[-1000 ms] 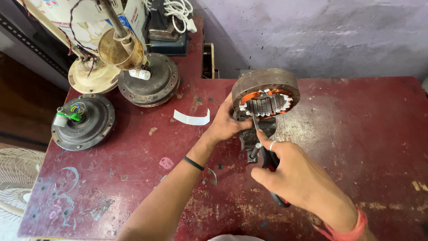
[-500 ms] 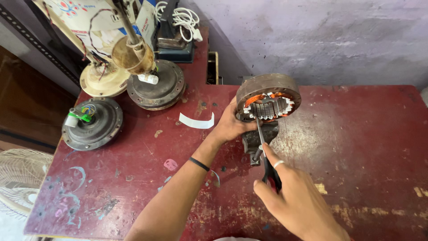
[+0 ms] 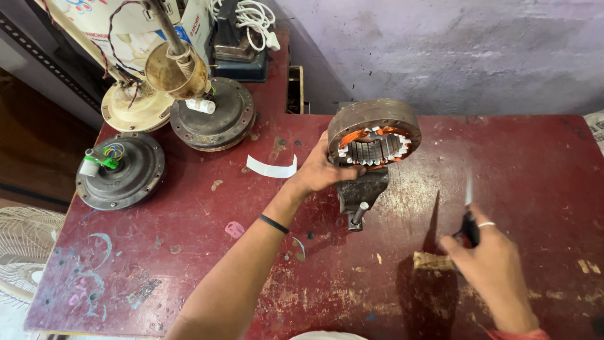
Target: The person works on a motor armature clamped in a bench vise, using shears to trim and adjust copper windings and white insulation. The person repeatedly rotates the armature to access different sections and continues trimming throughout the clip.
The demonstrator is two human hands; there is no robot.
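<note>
Both fingers grip: left hand (image 3: 318,171) on stator (image 3: 374,133), right hand (image 3: 487,259) around scissors (image 3: 468,214).

Copper-orange windings in the brown stator (image 3: 374,135), red worn table (image 3: 528,164).

The tool's blade (image 3: 469,189) is motion-blurred — its handle hidden inside the right hand (image 3: 487,264); the fan (image 3: 22,245) is cut off at left.

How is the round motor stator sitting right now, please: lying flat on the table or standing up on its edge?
Standing on edge. The stator sits upright above the small vise, copper windings facing the camera, steadied by the left hand.
</note>
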